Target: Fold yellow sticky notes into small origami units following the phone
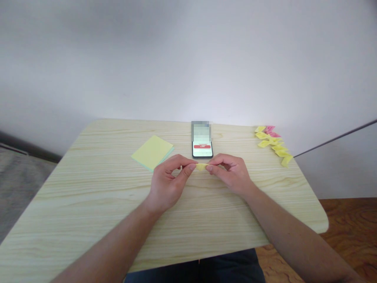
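Observation:
Between both hands is a small folded piece of yellow paper (202,167), held just in front of the phone. My left hand (171,182) pinches its left end between thumb and fingers. At the other end my right hand (231,173) has it pinched the same way, so both hands are closed on it. Fingertips cover the paper's two ends, and its exact fold is too small to tell. Behind my left hand lies a stack of paper sheets (153,151), yellow on top with pale green showing underneath.
A phone (202,149) with a lit screen lies near the wall (188,70). Several folded yellow paper pieces (279,150) and pink folded paper (270,129) sit at the right edge of the wood-grain table (97,188). The table's rounded front corner is at the right.

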`<state>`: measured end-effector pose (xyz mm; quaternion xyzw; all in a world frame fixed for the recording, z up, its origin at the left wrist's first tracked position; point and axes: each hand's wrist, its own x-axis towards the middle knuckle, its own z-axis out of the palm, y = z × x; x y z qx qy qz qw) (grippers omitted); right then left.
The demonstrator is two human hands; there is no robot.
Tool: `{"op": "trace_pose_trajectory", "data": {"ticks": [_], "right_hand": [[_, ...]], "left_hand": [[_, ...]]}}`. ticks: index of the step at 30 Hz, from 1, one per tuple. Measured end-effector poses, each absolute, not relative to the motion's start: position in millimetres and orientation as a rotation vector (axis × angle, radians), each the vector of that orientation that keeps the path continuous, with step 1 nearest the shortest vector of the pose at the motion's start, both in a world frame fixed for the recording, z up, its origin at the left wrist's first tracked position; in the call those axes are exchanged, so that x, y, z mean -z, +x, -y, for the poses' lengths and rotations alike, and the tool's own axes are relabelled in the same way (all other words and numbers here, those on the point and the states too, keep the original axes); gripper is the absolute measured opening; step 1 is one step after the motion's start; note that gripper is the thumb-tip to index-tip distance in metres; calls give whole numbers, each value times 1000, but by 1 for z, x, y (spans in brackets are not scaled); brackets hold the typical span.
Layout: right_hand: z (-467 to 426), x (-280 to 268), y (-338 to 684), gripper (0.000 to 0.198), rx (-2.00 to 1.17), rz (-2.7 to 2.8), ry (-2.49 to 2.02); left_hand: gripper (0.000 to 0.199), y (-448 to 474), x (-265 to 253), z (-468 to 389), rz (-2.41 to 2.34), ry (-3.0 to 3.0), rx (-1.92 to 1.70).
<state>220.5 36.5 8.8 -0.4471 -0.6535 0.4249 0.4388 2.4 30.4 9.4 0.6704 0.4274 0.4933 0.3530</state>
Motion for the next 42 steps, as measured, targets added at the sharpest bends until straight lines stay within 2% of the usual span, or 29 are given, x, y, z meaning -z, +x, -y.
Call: {"op": "trace_pose_trajectory", "data": {"ticks": [7,20,28,30,42], "right_hand": [[-33,-14,214,6,-965,1788,-1021],[-35,-12,215,5,-1047,1662,-926],[-34,-10,215,10,-1043,1630,-959],[-34,-10,216,16,-1032,1627,-978],[-33,-12,213,22,-1383,1374,-952]], "left_hand": [[10,6,-12,-29,-1043,1770,-1166],[2,8,-6,-30,-1019,1919,-1178],[4,8,-6,-29,-1064,1948,-1167],[5,8,-5,-29,-1109,1955,-1191],[11,7,-8,-27,-1101,2021,-1262]]}}
